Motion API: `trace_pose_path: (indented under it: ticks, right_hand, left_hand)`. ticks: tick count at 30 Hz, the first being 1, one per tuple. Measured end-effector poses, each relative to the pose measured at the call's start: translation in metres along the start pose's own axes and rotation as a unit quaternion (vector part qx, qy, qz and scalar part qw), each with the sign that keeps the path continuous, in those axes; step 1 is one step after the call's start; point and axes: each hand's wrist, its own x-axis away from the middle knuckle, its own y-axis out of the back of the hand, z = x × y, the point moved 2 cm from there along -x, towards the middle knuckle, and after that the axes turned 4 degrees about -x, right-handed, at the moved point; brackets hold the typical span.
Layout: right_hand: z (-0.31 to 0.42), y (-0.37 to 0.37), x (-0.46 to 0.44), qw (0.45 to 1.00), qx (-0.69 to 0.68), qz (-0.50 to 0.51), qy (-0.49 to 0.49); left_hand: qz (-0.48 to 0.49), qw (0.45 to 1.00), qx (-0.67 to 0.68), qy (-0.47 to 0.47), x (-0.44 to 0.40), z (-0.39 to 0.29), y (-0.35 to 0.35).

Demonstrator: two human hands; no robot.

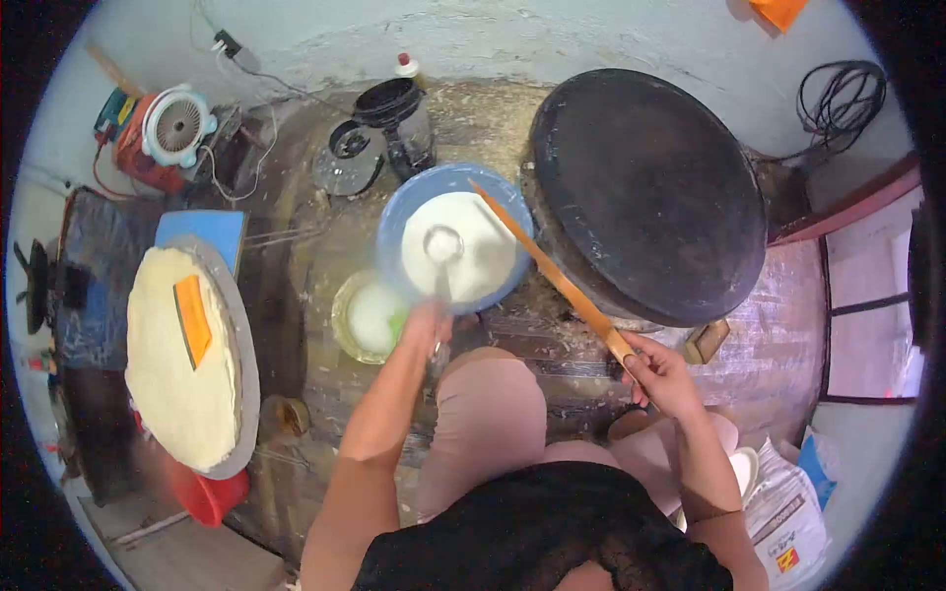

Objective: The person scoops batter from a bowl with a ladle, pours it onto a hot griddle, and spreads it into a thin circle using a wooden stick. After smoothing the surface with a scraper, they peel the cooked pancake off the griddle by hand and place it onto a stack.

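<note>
- The person's left hand (pixel 426 330) is closing snugly around the handle of a metal ladle (pixel 442 286), its cup hanging just beyond the grip, over or in white batter (pixel 483 251) (blur is hiding which).
- Blue plastic basin (pixel 434 180) is holding that batter directly ahead of the left-hand grip, probably so the ladle is reaching it without a stretch.
- The right hand (pixel 655 374) is pinching one end of a flat wooden stick (pixel 557 281) between thumb and fingers, a hold that is seemingly leaving the long blade free; its far tip is slanting forward and leftward over the basin.
- A round dark griddle (pixel 645 187) is filling the space ahead of the right-hand grip, beside the basin, presumably to be keeping both tools within reach.
- Just left of the left-hand grip, a small bowl (pixel 338 315) of whitish liquid is sitting near the basin, likely for handiness.
- Farther left, well apart from both grips, a round board (pixel 248 394) is supporting pale flatbread (pixel 182 414), with an orange strip (pixel 194 325) lying on top.
</note>
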Motion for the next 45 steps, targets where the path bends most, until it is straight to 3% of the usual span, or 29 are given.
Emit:
trace_pose_path:
  ticks: [3, 4, 5, 6, 7, 8, 11, 13, 14, 16, 17, 18, 20, 21, 22, 24, 25, 26, 28, 29, 31, 32, 34, 35, 37, 40, 43, 45]
  right_hand:
    - [-0.002, 0.003, -0.003, 1.0, -0.023, -0.012, 0.003]
    - [-0.003, 0.003, -0.003, 0.999, -0.029, -0.013, -0.001]
    - [-0.002, 0.002, -0.004, 1.0, -0.013, -0.011, 0.007]
    - [-0.001, 0.003, -0.006, 1.0, 0.005, -0.009, 0.017]
    - [-0.002, 0.005, -0.005, 1.0, 0.004, -0.01, 0.018]
    - [-0.002, 0.008, -0.006, 1.0, 0.004, -0.004, 0.029]
    - [-0.005, 0.017, -0.004, 0.999, 0.011, -0.001, 0.038]
    - [-0.007, 0.019, -0.003, 0.999, 0.018, 0.0, 0.043]
    - [-0.008, 0.02, -0.001, 0.998, 0.022, -0.003, 0.056]
    - [-0.004, 0.023, -0.001, 0.997, 0.026, -0.009, 0.072]
    - [-0.001, 0.023, 0.0, 0.999, 0.011, -0.004, 0.051]
    - [0.0, 0.023, 0.003, 1.0, -0.004, 0.002, 0.028]
    - [0.005, 0.024, 0.006, 1.0, -0.002, 0.005, 0.025]
    - [0.007, 0.024, 0.006, 1.0, 0.001, 0.007, 0.028]
    - [0.001, 0.025, 0.006, 1.0, 0.0, 0.007, 0.03]
    - [-0.011, 0.03, 0.003, 0.996, 0.037, 0.001, 0.083]
    - [-0.008, 0.031, 0.002, 0.996, 0.038, -0.002, 0.085]
    - [-0.005, 0.03, 0.003, 0.998, 0.035, -0.001, 0.06]
    - [-0.003, 0.027, 0.005, 0.999, 0.032, 0.004, 0.031]
    - [-0.002, 0.026, 0.005, 0.999, 0.028, 0.004, 0.04]
    - [0.001, 0.025, 0.004, 0.998, 0.024, 0.003, 0.054]
    - [0.0, 0.025, 0.005, 0.999, 0.018, 0.006, 0.039]
    - [0.0, 0.029, 0.004, 0.999, 0.014, 0.009, 0.028]
    - [0.0, 0.03, 0.005, 0.999, 0.019, 0.011, 0.037]
    - [-0.006, 0.03, 0.008, 0.999, 0.021, 0.017, 0.041]
    - [-0.015, 0.029, 0.006, 0.999, -0.021, 0.011, 0.041]
    - [-0.017, 0.031, 0.003, 0.999, -0.016, 0.012, 0.026]
    - [-0.016, 0.032, 0.002, 0.996, 0.029, -0.006, 0.082]
  left_hand:
    - [-0.019, 0.976, -0.195, -0.092, -0.006, 0.01, 0.022]
    - [-0.019, 0.976, -0.201, -0.087, -0.022, 0.023, 0.031]
    - [-0.087, 0.877, -0.44, -0.17, -0.04, 0.032, 0.039]
    - [-0.147, 0.711, -0.643, -0.243, -0.048, 0.033, 0.04]
    - [-0.115, 0.673, -0.726, -0.081, -0.035, 0.011, 0.031]
    - [-0.121, 0.653, -0.742, -0.095, -0.022, -0.009, 0.021]
    - [-0.167, 0.657, -0.731, -0.071, -0.037, -0.02, 0.029]
    - [-0.252, 0.681, -0.673, -0.137, -0.044, -0.014, 0.032]
    - [-0.252, 0.678, -0.676, -0.138, -0.05, -0.004, 0.035]
    - [-0.143, 0.659, -0.711, -0.201, -0.063, 0.019, 0.031]
    - [-0.137, 0.7, -0.677, -0.182, -0.054, 0.011, 0.033]
    - [-0.135, 0.699, -0.678, -0.18, -0.043, 0.002, 0.033]
    - [-0.213, 0.768, -0.587, -0.142, -0.021, -0.013, 0.035]
    - [-0.246, 0.734, -0.619, -0.136, -0.016, -0.012, 0.031]
    - [-0.248, 0.732, -0.619, -0.137, -0.016, -0.003, 0.03]
    - [-0.153, 0.709, -0.667, -0.173, -0.03, 0.011, 0.021]
    - [-0.155, 0.708, -0.66, -0.197, -0.035, 0.006, 0.017]
    - [-0.09, 0.685, -0.685, -0.23, -0.049, -0.004, 0.021]
    - [-0.184, 0.751, -0.612, -0.168, -0.065, -0.017, 0.014]
    - [-0.185, 0.751, -0.611, -0.169, -0.07, -0.011, 0.011]
    - [-0.283, 0.68, -0.649, -0.188, -0.08, -0.008, 0.004]
    - [-0.285, 0.682, -0.647, -0.19, -0.076, -0.006, 0.007]
    - [-0.151, 0.637, -0.743, -0.141, -0.063, 0.004, 0.014]
    - [-0.149, 0.635, -0.744, -0.142, -0.053, -0.002, 0.025]
    - [-0.159, 0.744, -0.622, -0.185, -0.026, -0.014, 0.049]
    - [-0.288, 0.679, -0.664, -0.124, -0.015, -0.027, 0.046]
    - [-0.242, 0.665, -0.701, -0.088, -0.048, 0.001, 0.023]
    - [-0.143, 0.562, -0.758, -0.297, -0.116, 0.048, 0.043]
